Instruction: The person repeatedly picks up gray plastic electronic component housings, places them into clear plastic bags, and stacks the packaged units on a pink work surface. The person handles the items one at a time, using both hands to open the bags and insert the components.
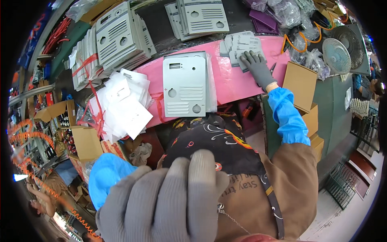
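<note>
My left hand (169, 201) in a grey knit glove is raised close to the camera and fills the lower middle of the view. Its fingers lie side by side; whether they hold anything is hidden. My right hand (258, 70), also gloved in grey, rests flat with fingers spread on a spread pile of grey printed cards (242, 42) on the pink sheet (225, 88). In front of my body lies a light grey panel (184, 76) with slots and round holes, on top of another sheet. A pair of scissors or a blade (273, 67) lies beside my right hand.
Stacks of grey slotted panels (117, 36) stand at the far left and far middle (205, 16). Loose white sheets (125, 103) lie left of the panel. Cardboard boxes (298, 86) sit at right, near fans (336, 55), plastic bags and an orange coiled hose (302, 46).
</note>
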Tool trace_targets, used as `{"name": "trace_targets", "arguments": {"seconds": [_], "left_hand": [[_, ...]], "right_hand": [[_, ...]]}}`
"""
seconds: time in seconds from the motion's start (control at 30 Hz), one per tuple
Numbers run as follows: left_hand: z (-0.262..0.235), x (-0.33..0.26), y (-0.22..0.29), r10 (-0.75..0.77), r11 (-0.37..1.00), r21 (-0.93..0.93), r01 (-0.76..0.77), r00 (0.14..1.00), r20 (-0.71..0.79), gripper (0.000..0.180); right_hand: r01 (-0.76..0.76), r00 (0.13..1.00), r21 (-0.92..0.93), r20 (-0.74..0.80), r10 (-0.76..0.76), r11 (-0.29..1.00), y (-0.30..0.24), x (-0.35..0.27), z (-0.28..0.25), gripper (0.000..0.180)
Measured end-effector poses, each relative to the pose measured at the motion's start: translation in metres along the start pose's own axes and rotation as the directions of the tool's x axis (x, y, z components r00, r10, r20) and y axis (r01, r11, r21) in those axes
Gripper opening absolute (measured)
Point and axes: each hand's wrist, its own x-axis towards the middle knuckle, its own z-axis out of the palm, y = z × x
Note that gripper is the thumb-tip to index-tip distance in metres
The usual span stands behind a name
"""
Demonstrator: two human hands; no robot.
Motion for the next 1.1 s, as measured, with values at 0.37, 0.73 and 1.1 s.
{"name": "trace_targets", "arguments": {"seconds": [0.37,0.73,1.1], "left_hand": [[0.048,-0.009,-0.036,0.007,0.960,-0.280,0.030,0.991,0.130,0.038],[0.216,0.017,-0.021,-0.192,0.239,-0.898,0.370,0.924,0.330,0.044],[0.195,0.012,0.006,-0.387,-0.065,-0.988,0.143,0.908,0.157,0.021]], "right_hand": [[-0.021,0.995,0.322,-0.088,0.051,0.947,-0.021,0.010,0.035,0.031],[0.151,0.788,0.627,-0.543,0.290,0.764,-0.134,-0.015,-0.194,0.037],[0.271,0.628,0.799,-0.569,0.531,0.536,-0.167,-0.028,-0.226,0.072]]}}
